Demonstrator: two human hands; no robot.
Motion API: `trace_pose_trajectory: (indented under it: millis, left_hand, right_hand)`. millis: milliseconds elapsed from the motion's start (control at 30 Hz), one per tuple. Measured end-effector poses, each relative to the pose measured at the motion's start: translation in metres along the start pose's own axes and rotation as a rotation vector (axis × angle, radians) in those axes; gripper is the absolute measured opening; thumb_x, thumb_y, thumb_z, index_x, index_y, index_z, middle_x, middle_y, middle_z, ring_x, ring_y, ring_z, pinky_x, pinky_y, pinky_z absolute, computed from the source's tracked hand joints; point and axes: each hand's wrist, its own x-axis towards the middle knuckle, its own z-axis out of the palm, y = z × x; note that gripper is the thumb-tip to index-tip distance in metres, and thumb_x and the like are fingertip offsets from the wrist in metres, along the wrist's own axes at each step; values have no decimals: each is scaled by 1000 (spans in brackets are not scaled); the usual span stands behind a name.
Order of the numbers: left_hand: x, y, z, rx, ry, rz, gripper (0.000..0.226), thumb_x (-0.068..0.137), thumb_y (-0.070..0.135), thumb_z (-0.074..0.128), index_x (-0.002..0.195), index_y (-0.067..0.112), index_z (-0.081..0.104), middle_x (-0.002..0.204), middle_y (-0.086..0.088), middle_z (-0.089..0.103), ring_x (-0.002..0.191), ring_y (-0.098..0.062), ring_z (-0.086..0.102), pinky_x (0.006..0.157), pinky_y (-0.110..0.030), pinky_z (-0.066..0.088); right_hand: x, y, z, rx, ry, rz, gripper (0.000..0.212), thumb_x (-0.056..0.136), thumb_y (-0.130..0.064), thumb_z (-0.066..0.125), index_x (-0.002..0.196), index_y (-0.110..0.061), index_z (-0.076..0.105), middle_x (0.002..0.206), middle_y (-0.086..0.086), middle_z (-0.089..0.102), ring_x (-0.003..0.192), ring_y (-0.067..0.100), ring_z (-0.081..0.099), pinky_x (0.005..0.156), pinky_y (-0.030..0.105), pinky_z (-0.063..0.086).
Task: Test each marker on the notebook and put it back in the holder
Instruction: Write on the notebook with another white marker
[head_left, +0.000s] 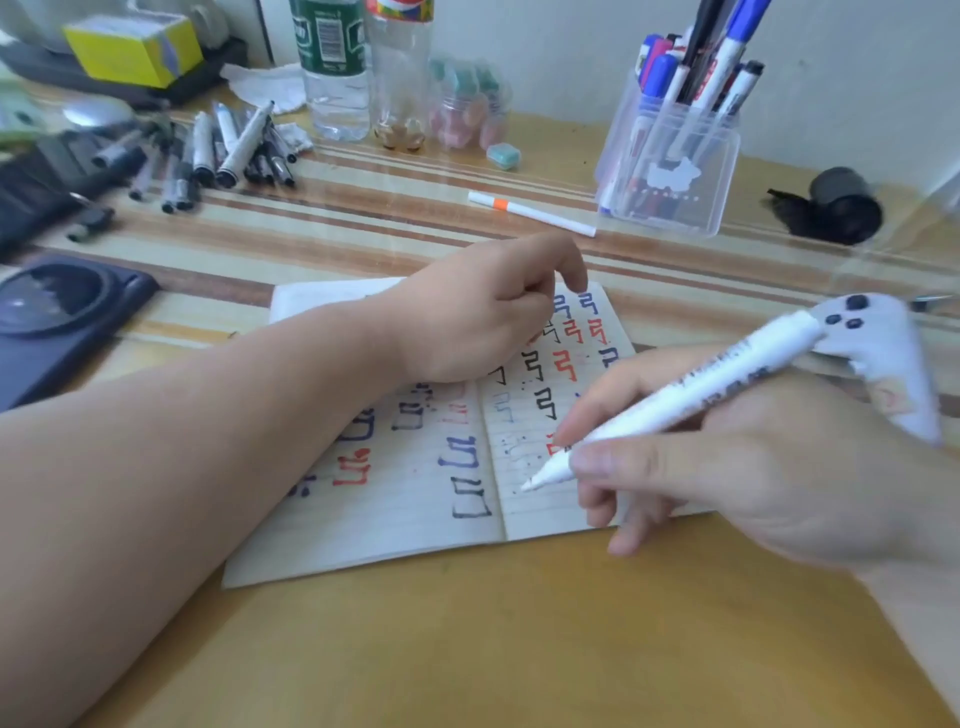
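Over lined notebook (395, 519): right hand (753, 467) pinches white cylindrical marker (691, 395); left hand (467, 312) rests loosely curled.

The scene is bright and evenly lit by soft, diffuse light, with no hard shadows. Only faint, soft-edged shade lies under the left hand (478, 312) on the notebook (395, 519) and beneath the right hand (753, 467). Pale streaks of glare run across the glossy desk (467, 649) in the upper middle and right of the frame. The right hand and its marker (675, 400) are smeared by motion blur. The loose pens (223, 150) at upper left look soft and out of focus. Wide-angle distortion bends the desk stripes and tilts the bottles (337, 67) and holder (670, 156) near the top edge.
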Motion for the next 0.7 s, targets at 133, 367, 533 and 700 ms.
trace_pose_trajectory:
  millis: [133, 367, 533, 700]
  left_hand:
    - [3, -4, 3, 122, -21, 68, 31, 85, 5, 52, 107, 23, 65, 87, 11, 62, 79, -2, 55, 75, -19, 46]
    - [15, -13, 8, 249, 3, 310, 44, 69, -1, 48, 101, 18, 71, 101, 7, 56, 96, -8, 45, 78, -2, 34]
    - [15, -13, 8, 278, 10, 325, 46, 70, -4, 47, 103, 17, 72, 104, 5, 57, 92, -2, 39, 80, 1, 30]
    - [12, -3, 10, 349, 5, 249, 32, 87, 1, 57, 109, 18, 72, 114, -4, 67, 103, -20, 60, 93, -31, 49]
  right_hand:
    - [-1, 14, 3, 28, 145, -128, 5, 71, -10, 71, 71, -8, 66, 50, 10, 52, 47, 25, 64, 61, 65, 59]
    - [3, 20, 6, -241, 102, -73, 12, 86, -18, 80, 76, -24, 76, 66, -5, 74, 61, 13, 73, 61, 32, 61]
    - [5, 20, 6, -299, 174, -110, 20, 83, -6, 80, 68, -17, 73, 58, -4, 72, 55, 13, 72, 58, 35, 62]
    - [5, 19, 3, -356, 157, -56, 19, 88, -18, 76, 70, -14, 72, 57, -5, 71, 54, 12, 71, 53, 27, 58]
